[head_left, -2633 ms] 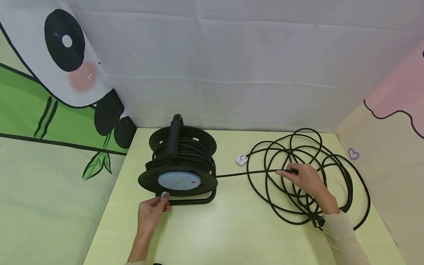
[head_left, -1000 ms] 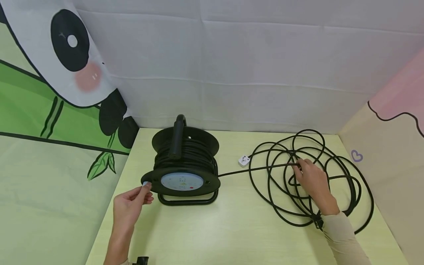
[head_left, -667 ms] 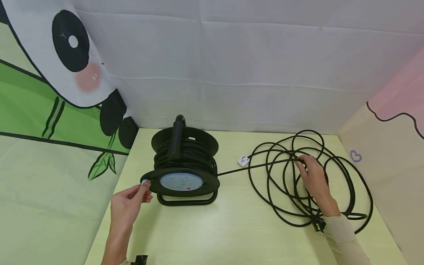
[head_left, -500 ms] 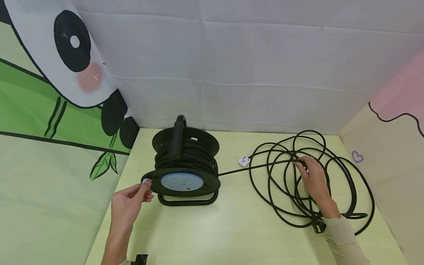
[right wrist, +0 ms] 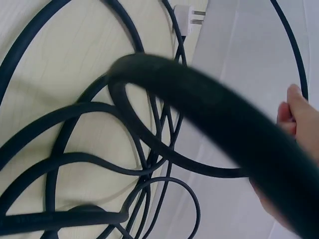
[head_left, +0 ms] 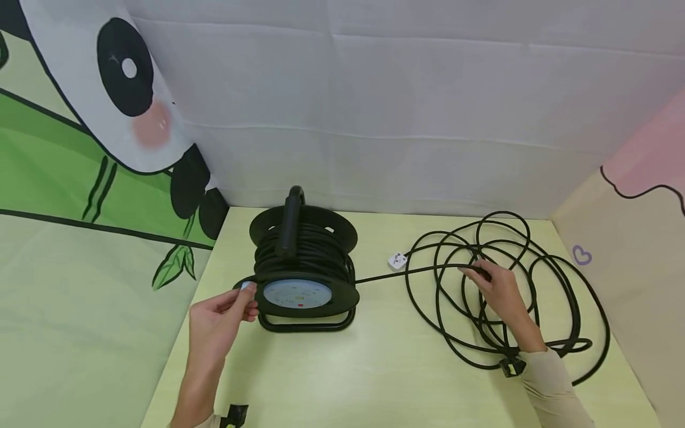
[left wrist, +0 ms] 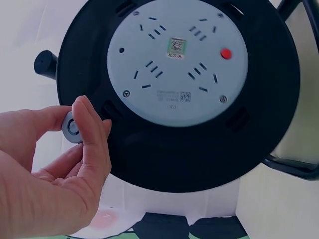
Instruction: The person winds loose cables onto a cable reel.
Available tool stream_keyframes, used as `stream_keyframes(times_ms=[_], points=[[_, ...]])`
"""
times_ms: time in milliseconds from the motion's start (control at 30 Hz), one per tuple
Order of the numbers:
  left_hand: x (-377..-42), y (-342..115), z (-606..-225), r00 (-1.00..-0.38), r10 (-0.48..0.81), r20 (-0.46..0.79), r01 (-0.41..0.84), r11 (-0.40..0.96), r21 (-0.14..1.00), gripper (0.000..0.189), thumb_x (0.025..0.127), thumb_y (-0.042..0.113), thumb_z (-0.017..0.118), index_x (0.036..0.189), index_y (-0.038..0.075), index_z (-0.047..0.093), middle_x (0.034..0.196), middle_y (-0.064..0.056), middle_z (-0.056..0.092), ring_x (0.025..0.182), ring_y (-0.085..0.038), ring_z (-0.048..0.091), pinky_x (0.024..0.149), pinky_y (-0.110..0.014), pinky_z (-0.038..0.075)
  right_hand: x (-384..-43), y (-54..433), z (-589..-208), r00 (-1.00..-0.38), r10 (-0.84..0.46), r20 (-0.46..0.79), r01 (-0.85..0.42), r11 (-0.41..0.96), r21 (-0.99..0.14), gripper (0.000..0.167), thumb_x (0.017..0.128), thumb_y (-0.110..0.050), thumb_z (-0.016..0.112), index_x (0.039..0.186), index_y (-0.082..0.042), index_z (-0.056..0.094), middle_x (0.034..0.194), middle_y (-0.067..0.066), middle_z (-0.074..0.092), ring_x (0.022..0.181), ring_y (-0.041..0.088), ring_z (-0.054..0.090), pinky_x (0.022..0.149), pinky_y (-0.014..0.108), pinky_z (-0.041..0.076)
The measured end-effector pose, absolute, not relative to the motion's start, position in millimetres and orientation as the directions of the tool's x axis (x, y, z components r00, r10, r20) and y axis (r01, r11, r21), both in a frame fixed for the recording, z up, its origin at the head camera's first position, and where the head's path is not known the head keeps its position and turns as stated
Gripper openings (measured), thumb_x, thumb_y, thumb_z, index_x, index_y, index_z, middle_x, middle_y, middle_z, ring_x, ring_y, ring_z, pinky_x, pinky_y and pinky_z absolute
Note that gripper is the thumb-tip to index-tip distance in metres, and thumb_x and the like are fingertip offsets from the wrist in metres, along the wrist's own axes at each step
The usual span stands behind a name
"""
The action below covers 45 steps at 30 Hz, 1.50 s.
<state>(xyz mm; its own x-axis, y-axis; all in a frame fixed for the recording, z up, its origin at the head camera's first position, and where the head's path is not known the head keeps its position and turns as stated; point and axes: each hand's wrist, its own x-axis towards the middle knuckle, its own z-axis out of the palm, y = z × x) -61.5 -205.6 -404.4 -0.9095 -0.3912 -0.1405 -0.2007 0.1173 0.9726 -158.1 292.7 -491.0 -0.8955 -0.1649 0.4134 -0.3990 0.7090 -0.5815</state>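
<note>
A black cable reel (head_left: 342,295) stands on the table, with black cable wound between its flanges and a pale blue socket panel (head_left: 297,293) on the front. My left hand (head_left: 214,327) pinches the small grey crank knob (left wrist: 73,127) between thumb and fingers, at the left of the front flange. From the reel's right side a stretch of cable (head_left: 385,276) runs to my right hand (head_left: 503,297), which holds it above the loose coils. In the right wrist view, cable crosses close to the lens and partly hides the right hand (right wrist: 305,119).
Loose loops of cable (head_left: 409,291) spread over the table's right side, some beneath the right hand. A white plug (head_left: 397,261) lies left of them. A black wrist device (head_left: 512,367) sits at the right cuff. Printed cloth walls (head_left: 374,119) enclose the table.
My left hand has carried the knob round the flange, from the bottom to the left edge and now slightly up. The socket panel has turned with it. My right hand shifted slightly along with the cable.
</note>
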Motion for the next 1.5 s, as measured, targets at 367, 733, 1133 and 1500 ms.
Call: stream_keyframes(times_ms=[367,733,1133,1500], points=[[-61,-192,-399,-0.919,-0.381,-0.095,-0.161,0.144,0.977,0.031,0.096,0.016,0.074,0.105,-0.014,0.072,0.074,-0.011,0.073,0.057,-0.012,0.068,0.062,-0.024,0.062,-155,287,-485,-0.955,-0.163,0.248,-0.294,0.636,-0.713,0.019,0.095,-0.015,0.076,0.080,-0.012,0.065,0.062,-0.003,0.041,0.052,0.007,0.032,0.049,0.026,0.030],[-62,-174,-397,-0.950,-0.306,-0.062,-0.109,0.138,0.984,0.026,0.095,0.014,0.076,0.100,-0.011,0.074,0.075,-0.013,0.072,0.059,-0.016,0.069,0.063,-0.026,0.062,-156,266,-488,-0.960,-0.209,0.185,-0.277,0.622,-0.733,0.017,0.095,-0.018,0.076,0.080,-0.015,0.068,0.062,-0.005,0.044,0.053,0.007,0.036,0.052,0.025,0.033],[-65,-159,-391,-0.984,-0.177,0.015,-0.017,0.178,0.984,0.023,0.096,0.012,0.074,0.095,-0.011,0.075,0.072,-0.014,0.069,0.059,-0.019,0.067,0.062,-0.025,0.062,-161,250,-491,-0.955,-0.230,0.187,-0.291,0.603,-0.743,0.018,0.095,-0.021,0.077,0.080,-0.014,0.070,0.060,-0.006,0.047,0.051,0.006,0.035,0.049,0.024,0.033],[-68,-141,-396,-0.997,-0.079,0.026,0.015,0.137,0.990,0.025,0.097,0.013,0.073,0.087,-0.009,0.074,0.071,-0.014,0.069,0.059,-0.016,0.067,0.063,-0.026,0.063,-163,235,-490,-0.944,-0.296,0.148,-0.300,0.574,-0.762,0.017,0.095,-0.020,0.077,0.081,-0.014,0.070,0.064,-0.005,0.050,0.055,0.008,0.039,0.051,0.025,0.035]])
